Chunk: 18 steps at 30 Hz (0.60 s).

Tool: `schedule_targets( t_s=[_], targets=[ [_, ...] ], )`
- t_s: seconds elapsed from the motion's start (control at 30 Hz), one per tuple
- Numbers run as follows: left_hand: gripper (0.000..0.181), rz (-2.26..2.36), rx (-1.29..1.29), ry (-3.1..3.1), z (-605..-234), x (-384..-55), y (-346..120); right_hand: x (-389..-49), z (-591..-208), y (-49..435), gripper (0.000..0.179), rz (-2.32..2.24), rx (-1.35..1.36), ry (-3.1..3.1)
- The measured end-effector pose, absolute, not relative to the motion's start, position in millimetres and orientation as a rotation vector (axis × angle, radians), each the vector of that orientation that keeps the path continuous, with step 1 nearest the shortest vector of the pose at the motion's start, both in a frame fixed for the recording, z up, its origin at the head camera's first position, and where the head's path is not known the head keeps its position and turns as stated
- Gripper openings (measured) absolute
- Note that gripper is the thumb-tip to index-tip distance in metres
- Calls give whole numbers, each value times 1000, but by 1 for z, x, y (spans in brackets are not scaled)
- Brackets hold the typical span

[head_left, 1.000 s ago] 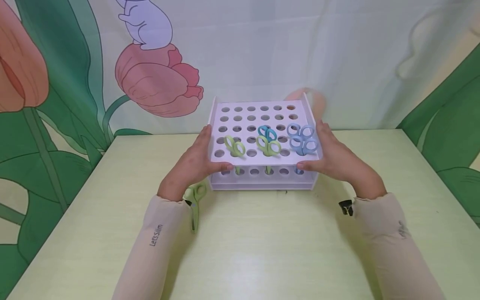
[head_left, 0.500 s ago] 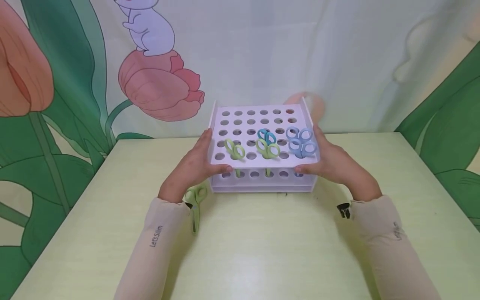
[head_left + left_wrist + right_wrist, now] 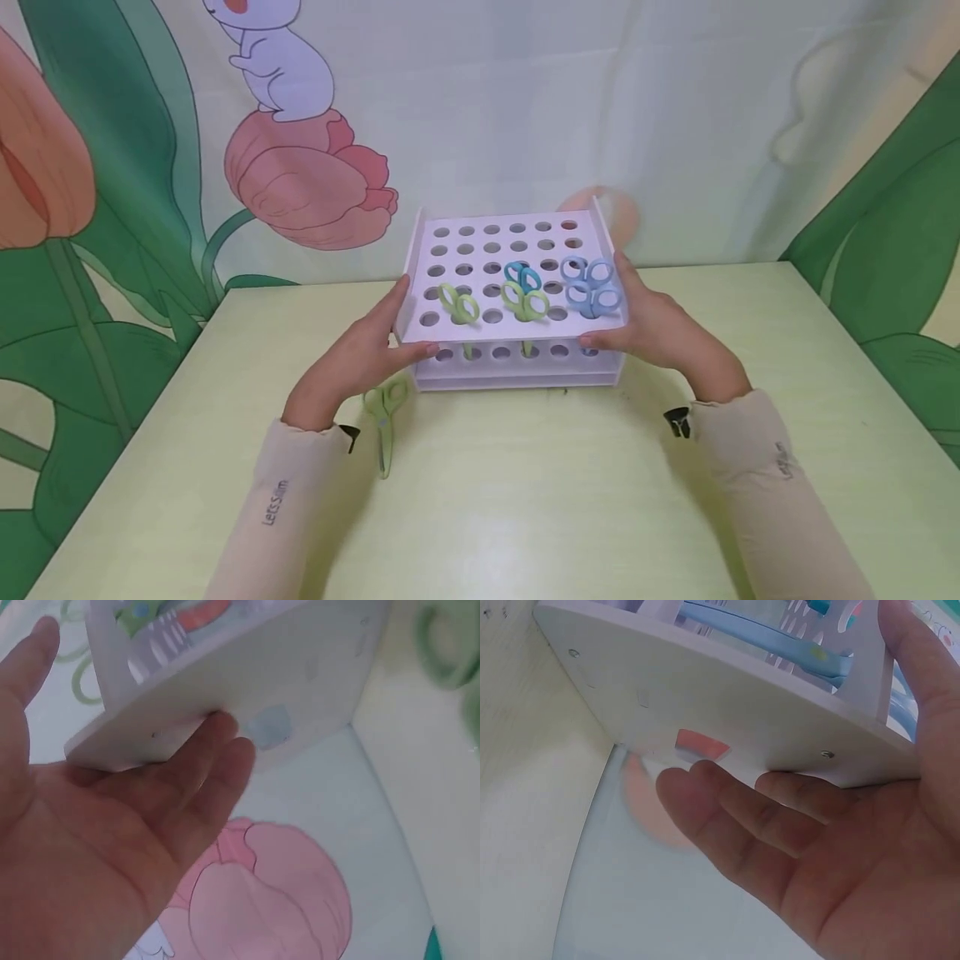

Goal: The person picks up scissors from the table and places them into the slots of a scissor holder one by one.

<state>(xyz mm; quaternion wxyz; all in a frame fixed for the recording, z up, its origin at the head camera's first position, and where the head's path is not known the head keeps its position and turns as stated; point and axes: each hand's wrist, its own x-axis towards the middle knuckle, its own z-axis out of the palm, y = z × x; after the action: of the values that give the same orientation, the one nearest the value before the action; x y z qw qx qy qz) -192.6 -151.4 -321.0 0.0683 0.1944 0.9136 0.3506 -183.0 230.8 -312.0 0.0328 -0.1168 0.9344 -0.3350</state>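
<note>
A white two-tier rack (image 3: pixel 478 332) with rows of round holes stands at the table's far side. Several scissors hang in it by their handles: light green scissors (image 3: pixel 459 305) at left, another green pair (image 3: pixel 527 303) near the middle, teal scissors (image 3: pixel 523 276) behind that, and two blue pairs, the front blue scissors (image 3: pixel 592 298) among them. My left hand (image 3: pixel 351 360) is at the rack's left side, its thumb near the front corner and extended fingers touching the side panel (image 3: pixel 300 675). My right hand (image 3: pixel 660 332) holds the right side, thumb over the front edge, fingers along the outer panel (image 3: pixel 765 724).
Another pair of green scissors (image 3: pixel 385 423) lies on the pale table (image 3: pixel 510 492), beside my left wrist and left of the rack. Behind the table hangs a white curtain (image 3: pixel 480 108) printed with flowers and a rabbit, close to the rack's back.
My left hand has loosened and slid left and down, opening a small gap by the rack's front corner. The right hand stays at its side. The rack keeps its place beside the loose scissors.
</note>
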Motion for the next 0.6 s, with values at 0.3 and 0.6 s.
schedule_targets(
  t_s=[0.3,0.6],
  targets=[
    [91,1317,650,2602,-341,-182,-178,-182,-310,229,134,-1026,-341,2854],
    [59,1528,665,2514,-359,-187,-199,-184,-313,229,134,-1033,-343,2875]
  ],
)
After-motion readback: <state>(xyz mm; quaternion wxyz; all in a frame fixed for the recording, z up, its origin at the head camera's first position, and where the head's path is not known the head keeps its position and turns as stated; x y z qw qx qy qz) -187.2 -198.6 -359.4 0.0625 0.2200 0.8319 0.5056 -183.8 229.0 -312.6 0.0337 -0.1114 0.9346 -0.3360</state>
